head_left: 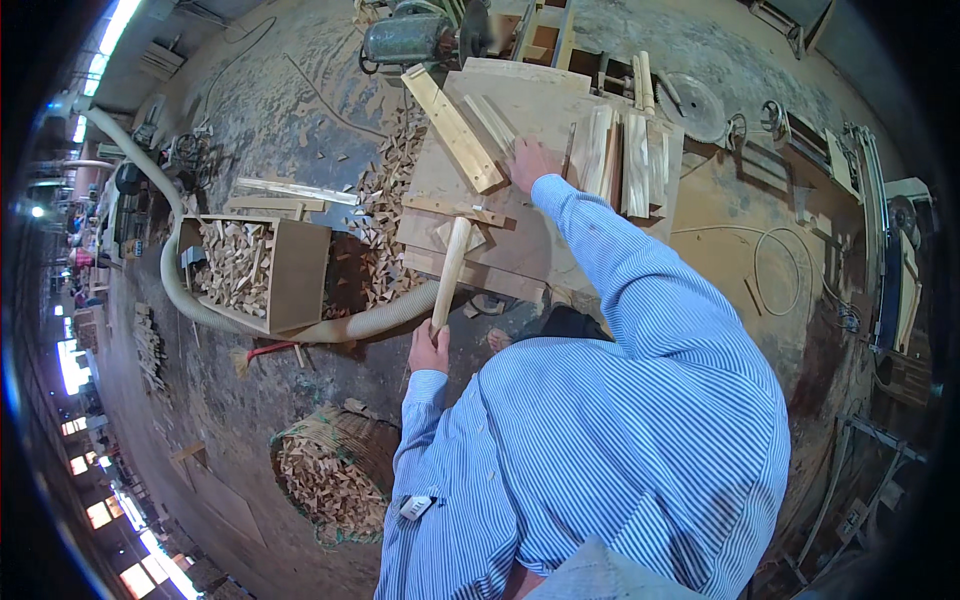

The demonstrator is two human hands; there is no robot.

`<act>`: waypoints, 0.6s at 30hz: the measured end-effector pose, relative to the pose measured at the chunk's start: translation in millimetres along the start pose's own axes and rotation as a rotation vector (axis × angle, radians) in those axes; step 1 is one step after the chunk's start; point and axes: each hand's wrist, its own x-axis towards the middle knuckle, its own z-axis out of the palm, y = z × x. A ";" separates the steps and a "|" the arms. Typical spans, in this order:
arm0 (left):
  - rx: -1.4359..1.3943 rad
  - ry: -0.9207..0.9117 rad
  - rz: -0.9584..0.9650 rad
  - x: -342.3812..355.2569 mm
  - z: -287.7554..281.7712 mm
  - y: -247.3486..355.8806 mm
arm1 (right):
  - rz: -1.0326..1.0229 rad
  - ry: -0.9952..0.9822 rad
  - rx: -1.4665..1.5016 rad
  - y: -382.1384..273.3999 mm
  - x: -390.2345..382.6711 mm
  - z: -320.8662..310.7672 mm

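My left hand [430, 348] is closed around the near end of a pale wooden strip [453, 272]. The strip's far end rests over the edge of the worktable [540, 235], against a small wooden block. Over the tabletop, my right hand [532, 166] lies with its fingers stretched out, at the near end of some thin wooden strips [490, 122]. Whether it touches them I cannot tell. Left of these strips lies a longer, wider board [455, 130], set at a slant. To the right of my right hand stand several stacked wood pieces [620, 160].
A green motor [408, 42] with a dark disc stands beyond the table. At left, a box [300, 275] holds wood offcuts, with a ribbed hose [375, 322] running round it. A basket [385, 450] of offcuts stands near my left arm. Loose offcuts [385, 230] cover the floor beside the table.
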 end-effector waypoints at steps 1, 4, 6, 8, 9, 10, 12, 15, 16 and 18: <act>0.001 0.015 0.013 6.2 0.5 4.9 | -0.030 0.019 0.018 0.2 2.8 -0.2; 0.019 0.008 0.022 28.1 6.1 22.4 | -0.044 0.009 0.091 0.2 15.1 -0.9; 0.056 -0.004 0.008 48.2 10.8 35.5 | 0.018 -0.039 0.141 -1.2 30.1 -1.3; 0.070 -0.023 -0.019 66.3 14.8 47.3 | 0.011 -0.047 0.160 -2.9 45.3 0.5; 0.090 -0.062 -0.065 74.2 16.8 52.3 | 0.031 -0.043 0.175 -4.8 52.8 2.7; 0.089 -0.079 -0.083 81.1 18.6 56.2 | -0.001 -0.054 0.189 -7.4 59.9 5.9; 0.109 -0.084 -0.093 93.9 23.1 62.8 | 0.043 -0.049 0.199 -15.1 75.5 12.8; 0.100 -0.048 -0.062 107.0 32.2 68.9 | -0.014 -0.056 0.282 -23.3 96.7 23.4; 0.147 -0.077 -0.117 110.5 34.3 69.7 | -0.035 -0.055 0.287 -26.7 103.9 26.8; 0.190 -0.110 -0.177 114.6 35.9 69.1 | -0.045 -0.031 0.277 -34.7 115.9 34.1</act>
